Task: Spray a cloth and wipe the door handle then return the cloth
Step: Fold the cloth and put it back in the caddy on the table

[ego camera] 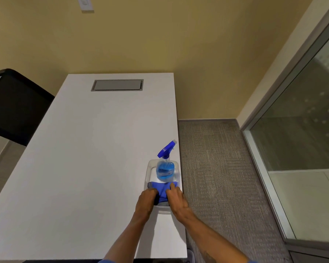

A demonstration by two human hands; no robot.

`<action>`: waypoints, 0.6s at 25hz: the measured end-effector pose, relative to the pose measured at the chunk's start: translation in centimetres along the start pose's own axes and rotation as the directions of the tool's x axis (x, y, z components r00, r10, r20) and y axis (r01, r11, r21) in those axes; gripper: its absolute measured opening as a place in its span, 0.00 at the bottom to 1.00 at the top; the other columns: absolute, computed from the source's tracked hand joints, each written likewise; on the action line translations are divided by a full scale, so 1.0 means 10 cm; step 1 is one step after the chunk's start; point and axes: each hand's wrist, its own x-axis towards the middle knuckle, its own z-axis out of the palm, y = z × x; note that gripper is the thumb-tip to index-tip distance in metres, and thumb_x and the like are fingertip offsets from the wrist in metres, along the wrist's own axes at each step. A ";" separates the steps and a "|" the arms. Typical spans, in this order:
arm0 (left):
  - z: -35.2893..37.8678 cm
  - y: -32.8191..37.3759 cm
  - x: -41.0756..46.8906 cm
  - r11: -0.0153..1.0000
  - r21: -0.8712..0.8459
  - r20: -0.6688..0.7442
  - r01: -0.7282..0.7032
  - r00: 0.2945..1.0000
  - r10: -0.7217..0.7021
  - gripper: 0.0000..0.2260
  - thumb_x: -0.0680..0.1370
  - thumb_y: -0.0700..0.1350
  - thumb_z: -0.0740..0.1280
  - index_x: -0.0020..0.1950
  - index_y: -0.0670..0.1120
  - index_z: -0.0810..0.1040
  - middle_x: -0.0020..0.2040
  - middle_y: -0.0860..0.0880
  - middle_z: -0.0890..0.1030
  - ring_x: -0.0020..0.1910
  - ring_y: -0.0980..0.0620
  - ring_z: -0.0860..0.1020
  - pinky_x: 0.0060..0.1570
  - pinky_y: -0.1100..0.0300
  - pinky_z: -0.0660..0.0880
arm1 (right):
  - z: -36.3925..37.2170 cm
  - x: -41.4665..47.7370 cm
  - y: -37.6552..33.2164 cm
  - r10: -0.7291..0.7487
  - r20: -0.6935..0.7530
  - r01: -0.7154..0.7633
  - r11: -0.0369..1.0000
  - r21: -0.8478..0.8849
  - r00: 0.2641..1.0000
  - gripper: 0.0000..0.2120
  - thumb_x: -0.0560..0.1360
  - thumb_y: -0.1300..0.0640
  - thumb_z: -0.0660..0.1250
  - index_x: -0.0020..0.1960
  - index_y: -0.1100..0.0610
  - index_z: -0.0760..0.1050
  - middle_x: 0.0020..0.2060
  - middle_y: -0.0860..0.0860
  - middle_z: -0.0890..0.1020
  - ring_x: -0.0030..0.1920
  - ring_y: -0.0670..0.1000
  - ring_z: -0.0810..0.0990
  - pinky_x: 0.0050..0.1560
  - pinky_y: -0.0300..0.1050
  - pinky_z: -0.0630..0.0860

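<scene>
A blue cloth (pixel 162 189) lies in the near half of a clear plastic bin (pixel 150 168) at the white table's right edge. A spray bottle (pixel 165 168) with blue liquid and a blue trigger head stands upright in the bin's far half. My left hand (pixel 146 201) rests on the cloth's left side with its fingers curled down over it. My right hand (pixel 176 198) presses on the cloth's right side, fingertips on the fabric. Both hands touch the cloth inside the bin. No door handle is in view.
The white table (pixel 84 158) has a grey cable hatch (pixel 117 85) at its far end. A black chair (pixel 13 105) stands at the left. Grey carpet (pixel 217 177) runs to the right, up to a glass panel in a metal frame (pixel 264 158). A yellow wall lies behind.
</scene>
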 end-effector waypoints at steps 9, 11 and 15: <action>0.07 0.11 -0.06 0.956 0.291 0.018 0.033 0.999 -0.040 0.13 0.88 0.45 0.59 0.67 0.39 0.75 0.65 0.41 0.81 0.65 0.44 0.80 0.67 0.54 0.76 | 0.08 -0.09 -0.12 0.051 0.063 -0.033 0.967 -0.251 0.997 0.16 0.83 0.52 0.57 0.55 0.57 0.83 0.53 0.55 0.84 0.64 0.57 0.73 0.73 0.66 0.56; 0.03 0.16 -0.04 0.901 0.434 0.058 -0.020 0.998 -0.006 0.14 0.88 0.47 0.59 0.68 0.41 0.75 0.67 0.43 0.80 0.67 0.47 0.79 0.67 0.58 0.75 | 0.07 -0.12 -0.12 0.053 0.082 -0.034 0.976 -0.216 0.995 0.18 0.84 0.52 0.55 0.58 0.58 0.80 0.56 0.56 0.84 0.64 0.58 0.75 0.76 0.71 0.49; 0.00 0.18 -0.07 0.789 0.607 0.108 -0.098 0.993 0.040 0.13 0.87 0.46 0.59 0.67 0.42 0.77 0.67 0.43 0.80 0.65 0.45 0.80 0.65 0.55 0.76 | 0.03 -0.18 -0.12 0.036 0.074 -0.020 0.978 -0.208 0.997 0.20 0.84 0.53 0.54 0.71 0.61 0.72 0.69 0.59 0.75 0.73 0.58 0.69 0.77 0.72 0.46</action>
